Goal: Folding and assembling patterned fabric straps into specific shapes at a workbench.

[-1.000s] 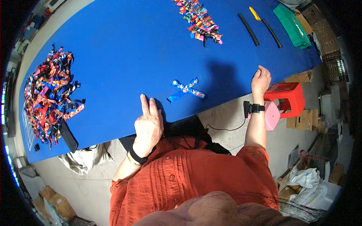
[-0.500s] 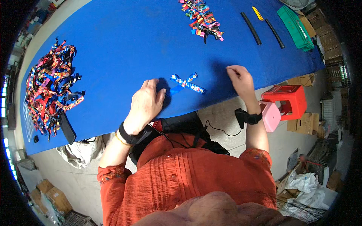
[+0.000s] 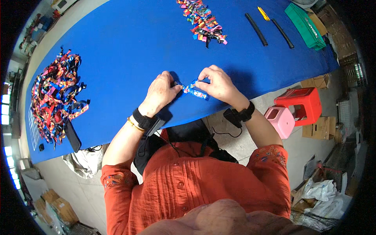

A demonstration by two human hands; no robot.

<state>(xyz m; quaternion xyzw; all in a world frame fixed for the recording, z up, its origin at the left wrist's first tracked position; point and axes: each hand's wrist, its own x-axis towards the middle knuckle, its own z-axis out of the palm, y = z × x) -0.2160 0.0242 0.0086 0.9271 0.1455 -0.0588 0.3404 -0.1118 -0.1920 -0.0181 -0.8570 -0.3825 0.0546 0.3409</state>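
Note:
A short blue ribbon with a printed pattern lies crossed over itself on the blue-covered table, close to the near edge. My left hand pinches its left end between thumb and fingers. From the other side, my right hand has thumb and forefinger closed on the upper right end. The fingers partly hide both ends, while the lower right tail shows free on the cloth.
Loose ribbons form a large heap at left, beside a flat black object. Bunched ribbon pieces lie in a far row. Back right are two black rods, a yellow tool and a green basket. Stools stand right.
My right hand has moved left from bare cloth and taken hold of the ribbon. My left hand has shifted right onto the ribbon's left end.

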